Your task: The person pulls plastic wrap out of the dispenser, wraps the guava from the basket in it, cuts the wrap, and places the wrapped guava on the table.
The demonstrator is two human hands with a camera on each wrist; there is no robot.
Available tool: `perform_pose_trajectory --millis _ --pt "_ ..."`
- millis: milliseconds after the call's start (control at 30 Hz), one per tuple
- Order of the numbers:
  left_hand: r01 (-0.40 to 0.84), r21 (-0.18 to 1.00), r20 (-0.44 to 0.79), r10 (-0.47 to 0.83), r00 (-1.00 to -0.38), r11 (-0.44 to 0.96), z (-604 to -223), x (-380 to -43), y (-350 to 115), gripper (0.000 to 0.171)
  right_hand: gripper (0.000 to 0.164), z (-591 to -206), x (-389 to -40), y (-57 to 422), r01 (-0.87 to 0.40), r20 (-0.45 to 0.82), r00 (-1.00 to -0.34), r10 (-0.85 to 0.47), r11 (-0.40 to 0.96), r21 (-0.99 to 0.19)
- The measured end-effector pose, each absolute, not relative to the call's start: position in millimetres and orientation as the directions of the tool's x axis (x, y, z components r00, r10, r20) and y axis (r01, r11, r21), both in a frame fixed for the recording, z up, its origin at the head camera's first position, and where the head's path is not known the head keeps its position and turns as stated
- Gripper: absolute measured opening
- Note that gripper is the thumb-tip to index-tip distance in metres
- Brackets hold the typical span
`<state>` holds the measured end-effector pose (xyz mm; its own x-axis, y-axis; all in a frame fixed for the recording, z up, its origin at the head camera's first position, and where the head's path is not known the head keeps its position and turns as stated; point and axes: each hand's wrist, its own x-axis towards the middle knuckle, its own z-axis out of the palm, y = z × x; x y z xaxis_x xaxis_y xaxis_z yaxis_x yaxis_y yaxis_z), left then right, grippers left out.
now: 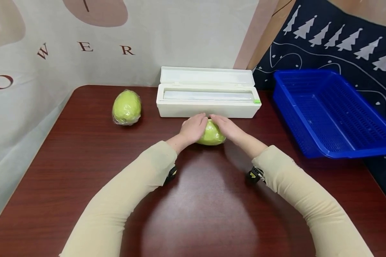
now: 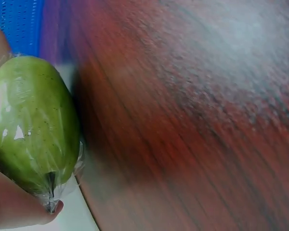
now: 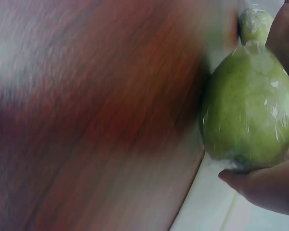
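Observation:
A green pear (image 1: 211,135) wrapped in clear film is between my two hands on the table, just in front of the white box. My left hand (image 1: 194,129) grips its left end; in the left wrist view the thumb (image 2: 26,207) touches the gathered film beside the dark stem of the pear (image 2: 36,120). From the other end my right hand (image 1: 226,127) holds it, and the right wrist view shows that thumb (image 3: 260,185) against the film under the pear (image 3: 248,108). Most fingers are hidden behind the fruit.
A second wrapped pear (image 1: 127,107) stands at the back left of the dark red table (image 1: 83,178). The white box (image 1: 209,109) has its lid up, a roll of film inside and a green slider at its right. At the right is a blue plastic basket (image 1: 303,123).

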<state>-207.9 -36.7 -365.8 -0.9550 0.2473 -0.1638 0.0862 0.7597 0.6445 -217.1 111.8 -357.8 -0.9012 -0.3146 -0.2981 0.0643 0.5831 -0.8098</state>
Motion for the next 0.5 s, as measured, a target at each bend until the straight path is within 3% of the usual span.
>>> perform_pose_trajectory --millis 133,233,367,500 --pt "0.018 0.706 -0.177 0.201 -0.964 0.708 -367 -210 -37 0.049 0.061 -361 -218 116 -0.061 -0.237 -0.887 -0.397 0.609 -0.791" --pt "-0.023 0.748 -0.183 0.172 -0.968 0.664 -367 -209 -37 0.048 0.06 -365 -216 122 -0.231 -0.143 -0.863 -0.485 0.63 -0.741" --pt "-0.035 0.766 -0.19 0.174 -0.966 0.642 -364 -209 -36 0.047 0.076 -369 -211 132 -0.493 -0.015 -0.784 -0.62 0.639 -0.59" --pt "-0.044 0.778 -0.182 0.158 -0.97 0.627 -362 -208 -35 0.046 0.089 -370 -210 137 -0.596 0.028 -0.725 -0.688 0.607 -0.526"
